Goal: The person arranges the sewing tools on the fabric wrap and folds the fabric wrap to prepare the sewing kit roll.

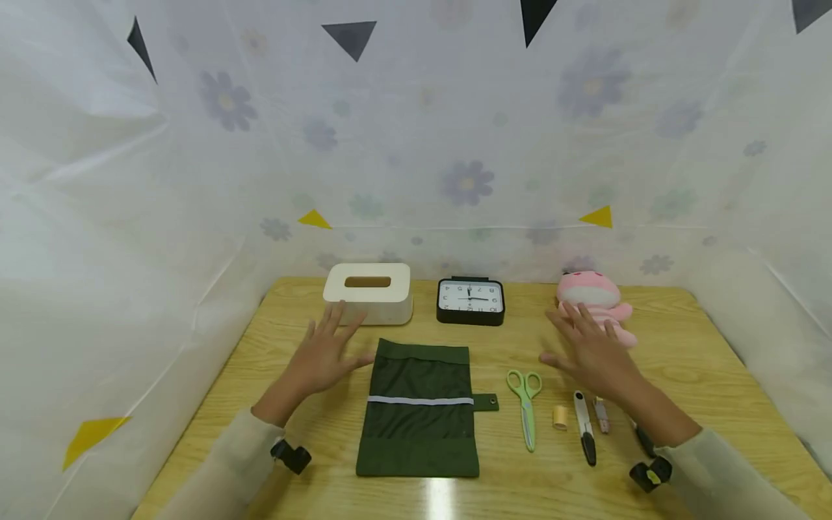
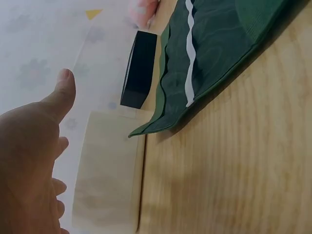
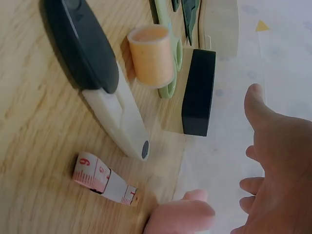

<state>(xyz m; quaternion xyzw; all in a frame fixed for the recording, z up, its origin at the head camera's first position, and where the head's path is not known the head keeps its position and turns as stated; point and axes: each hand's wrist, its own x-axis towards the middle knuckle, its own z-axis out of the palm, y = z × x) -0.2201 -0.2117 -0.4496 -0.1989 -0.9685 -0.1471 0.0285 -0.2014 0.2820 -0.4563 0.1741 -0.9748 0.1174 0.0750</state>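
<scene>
A dark green fabric tool roll (image 1: 419,426) lies unfolded on the table, with a white elastic band across it and a snap tab on its right side. My left hand (image 1: 323,357) is spread above the table at its upper left, in front of the tissue box (image 1: 386,310), holding nothing. With fingers spread, my right hand (image 1: 599,357) hovers before the pink plush toy (image 1: 588,289). Below it lie green scissors (image 1: 529,419), a peach thread spool (image 3: 152,57), a white and black handled tool (image 3: 117,119) and a rolled tape measure (image 3: 100,176). A dark item (image 1: 642,437) is partly hidden by my right wrist.
A black-framed clock (image 1: 470,302) stands at the back between the tissue box and the plush toy, its numerals upside down. Behind the wooden table (image 1: 292,462) hangs a pale flowered sheet (image 1: 403,144), which also closes off both sides.
</scene>
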